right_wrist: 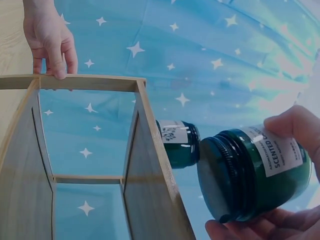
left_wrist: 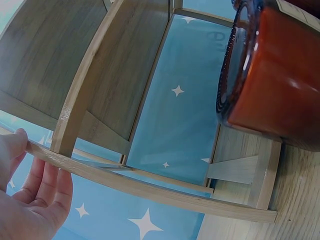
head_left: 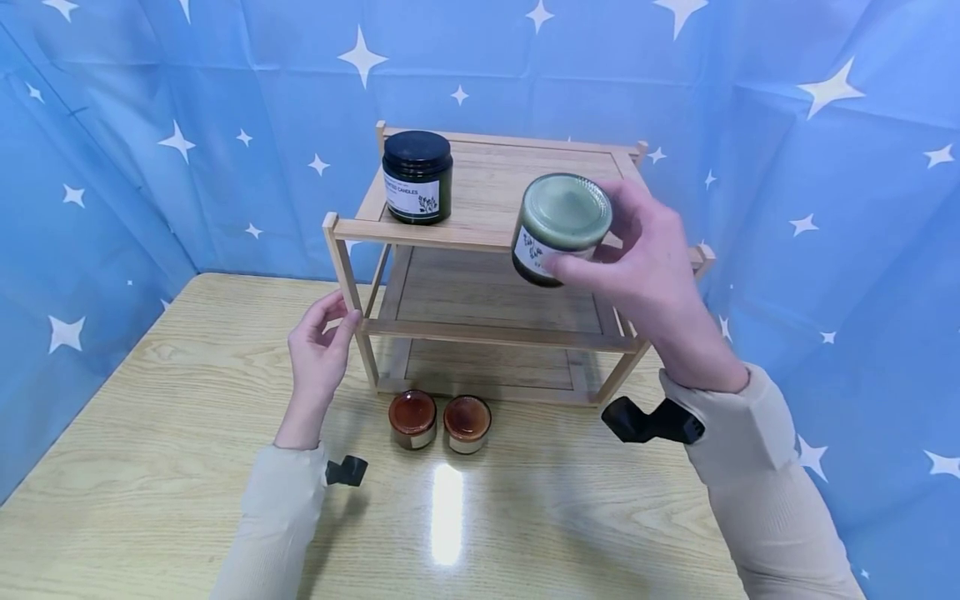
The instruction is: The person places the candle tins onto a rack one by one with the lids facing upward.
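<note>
My right hand (head_left: 648,250) grips a green glass candle jar (head_left: 562,217) with a white label, thumb on the label side. The jar is upside down, its glass base up and its black lid (right_wrist: 220,180) facing down, over the front edge of the wooden shelf rack's top board (head_left: 487,179). My left hand (head_left: 322,337) pinches the rack's front left post (head_left: 347,267) between thumb and fingers. A second green candle jar (head_left: 417,179) stands upright with its black lid on top, at the left of the top board.
Two amber-brown jars (head_left: 412,419), (head_left: 467,423) stand side by side on the wood-grain table (head_left: 187,400), before the rack's lowest board. A blue curtain (head_left: 247,100) with white stars hangs behind and on both sides.
</note>
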Motion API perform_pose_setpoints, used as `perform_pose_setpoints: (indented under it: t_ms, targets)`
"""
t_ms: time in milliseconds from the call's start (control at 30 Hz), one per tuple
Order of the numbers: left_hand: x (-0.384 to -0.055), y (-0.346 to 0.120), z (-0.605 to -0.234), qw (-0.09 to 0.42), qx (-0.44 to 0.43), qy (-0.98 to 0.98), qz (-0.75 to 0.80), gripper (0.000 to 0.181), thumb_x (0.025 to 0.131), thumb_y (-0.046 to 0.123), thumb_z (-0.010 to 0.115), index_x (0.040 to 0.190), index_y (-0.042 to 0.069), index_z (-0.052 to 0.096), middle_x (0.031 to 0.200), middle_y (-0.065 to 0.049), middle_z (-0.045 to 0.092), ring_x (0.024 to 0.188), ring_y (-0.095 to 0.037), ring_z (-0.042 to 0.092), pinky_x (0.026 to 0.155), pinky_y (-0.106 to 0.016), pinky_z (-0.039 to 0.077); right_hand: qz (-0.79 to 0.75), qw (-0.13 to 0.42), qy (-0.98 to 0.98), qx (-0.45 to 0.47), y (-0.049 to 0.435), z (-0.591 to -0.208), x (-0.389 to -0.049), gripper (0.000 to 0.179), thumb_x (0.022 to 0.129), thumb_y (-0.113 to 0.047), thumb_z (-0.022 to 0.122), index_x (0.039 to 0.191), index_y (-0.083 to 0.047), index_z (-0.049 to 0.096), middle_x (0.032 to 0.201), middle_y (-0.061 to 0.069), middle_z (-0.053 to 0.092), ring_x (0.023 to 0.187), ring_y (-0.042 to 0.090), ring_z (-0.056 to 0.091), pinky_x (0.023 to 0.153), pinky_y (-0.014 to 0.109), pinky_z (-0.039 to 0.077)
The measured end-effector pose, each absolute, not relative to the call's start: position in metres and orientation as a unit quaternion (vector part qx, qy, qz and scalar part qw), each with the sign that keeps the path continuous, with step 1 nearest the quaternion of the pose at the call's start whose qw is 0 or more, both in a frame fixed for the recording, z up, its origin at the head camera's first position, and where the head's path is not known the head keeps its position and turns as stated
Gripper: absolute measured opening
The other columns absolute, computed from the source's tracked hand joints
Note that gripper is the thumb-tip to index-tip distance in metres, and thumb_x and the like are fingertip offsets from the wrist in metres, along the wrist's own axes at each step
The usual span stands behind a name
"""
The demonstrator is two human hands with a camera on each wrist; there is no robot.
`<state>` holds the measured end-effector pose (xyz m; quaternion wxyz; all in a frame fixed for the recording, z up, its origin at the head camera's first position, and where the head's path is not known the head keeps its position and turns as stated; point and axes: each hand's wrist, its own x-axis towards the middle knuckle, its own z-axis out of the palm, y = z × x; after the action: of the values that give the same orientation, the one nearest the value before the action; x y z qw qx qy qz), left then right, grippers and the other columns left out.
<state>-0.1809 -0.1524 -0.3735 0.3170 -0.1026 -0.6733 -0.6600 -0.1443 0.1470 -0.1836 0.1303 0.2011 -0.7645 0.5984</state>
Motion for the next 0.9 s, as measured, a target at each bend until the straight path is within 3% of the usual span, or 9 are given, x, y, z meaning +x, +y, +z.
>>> perform_pose_setpoints:
  t_ms: [533,767,900]
  targets:
    - [-0.181,-0.153,-0.374,0.319,-0.106,-0.674,-0.657,0.026,0.089,-0.01,0.06,0.114,-0.015,0.06,0.09,0.01,0.062,0.089,-0.014,0.062,0.078,-0.018,0.054,0.591,0.162,-0.77,0.179,0.129,-0.171,-0.174,0.051,0.073,-0.001,0.076,0.121,-0.004,0.059,0.115,0.007,0.057,0.107,0.022,0.057,0.09,0.033,0.05]
    - [-0.181,-0.153,-0.375,0.319,-0.107,-0.675,-0.657,0.026,0.088,-0.013,0.059,0.114,-0.015,0.059,0.091,0.01,0.062,0.089,-0.013,0.062,0.079,-0.019,0.054,0.539,0.204,-0.797,0.183,0.124,-0.171,-0.186,0.052,0.072,-0.013,0.078,0.121,-0.006,0.062,0.107,0.004,0.06,0.103,0.017,0.052,0.092,0.029,0.036]
    - [-0.181,-0.153,-0.375,0.319,-0.108,-0.674,-0.657,0.026,0.088,-0.012,0.059,0.114,-0.015,0.059,0.091,0.011,0.062,0.089,-0.013,0.062,0.079,-0.019,0.054,0.539,0.204,-0.796,0.184,0.122,-0.171,-0.189,0.052,0.072,-0.016,0.079,0.12,-0.009,0.063,0.105,0.003,0.062,0.103,0.016,0.05,0.091,0.029,0.036]
